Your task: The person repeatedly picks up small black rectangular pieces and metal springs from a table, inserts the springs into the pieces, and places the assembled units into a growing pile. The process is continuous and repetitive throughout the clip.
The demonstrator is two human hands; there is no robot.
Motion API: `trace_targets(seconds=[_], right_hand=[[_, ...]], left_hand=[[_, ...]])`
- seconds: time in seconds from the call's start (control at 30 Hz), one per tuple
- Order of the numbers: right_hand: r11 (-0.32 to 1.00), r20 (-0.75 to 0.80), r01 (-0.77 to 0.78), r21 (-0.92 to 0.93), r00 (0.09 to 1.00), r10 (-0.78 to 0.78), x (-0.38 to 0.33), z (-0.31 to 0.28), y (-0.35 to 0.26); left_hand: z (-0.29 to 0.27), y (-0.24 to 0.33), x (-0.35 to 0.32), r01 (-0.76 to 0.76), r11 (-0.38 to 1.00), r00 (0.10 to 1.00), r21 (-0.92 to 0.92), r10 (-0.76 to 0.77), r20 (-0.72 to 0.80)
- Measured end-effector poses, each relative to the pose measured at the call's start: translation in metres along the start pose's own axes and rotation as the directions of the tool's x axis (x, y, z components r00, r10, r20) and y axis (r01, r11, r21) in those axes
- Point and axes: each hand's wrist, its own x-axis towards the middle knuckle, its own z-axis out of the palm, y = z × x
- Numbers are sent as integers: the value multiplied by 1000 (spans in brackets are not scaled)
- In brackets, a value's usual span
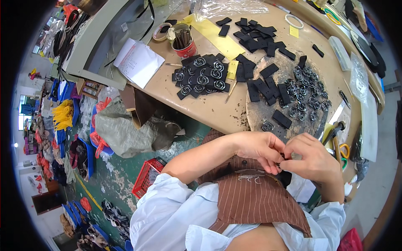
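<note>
The person's left hand point(264, 149) and right hand point(312, 158) meet above the lap, just past the table's near edge. Both are narrow, thumbs and fingertips pinched together on a small dark piece point(285, 157), mostly hidden by the fingers; its exact shape cannot be told. Something black point(285, 178) shows just below the right hand, over the brown striped apron point(259, 201); whether it joins the pinched piece cannot be told.

In front of the hands, a round board point(261, 115) lies on the table point(205, 113). A heap of dark metallic ornaments point(302, 90) covers its right part, and one lone ornament point(267, 126) lies near its front edge. Black strips point(261, 88) overlap on its left part, with more strips point(257, 33) heaped beyond. Left of the board, ornaments sit on a cluster of black tabs point(200, 76), near a red tin point(185, 51) holding thin sticks. To the right are a hammer point(333, 132) and orange-handled scissors point(344, 150).
</note>
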Motion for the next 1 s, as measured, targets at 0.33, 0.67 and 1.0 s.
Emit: trace_targets(seconds=[0.33,0.67,1.0], right_hand=[[908,-565,-360,214,713,415,-1,36,10],[765,-639,-163,624,457,619,13,79,22],[985,-649,-52,168,746,150,5,50,25]], left_hand=[[37,-5,8,-553,745,529,372,660,-534],[27,-20,19,-531,616,324,582,782,-532],[39,-1,-8,-619,740,542,262,645,-538]])
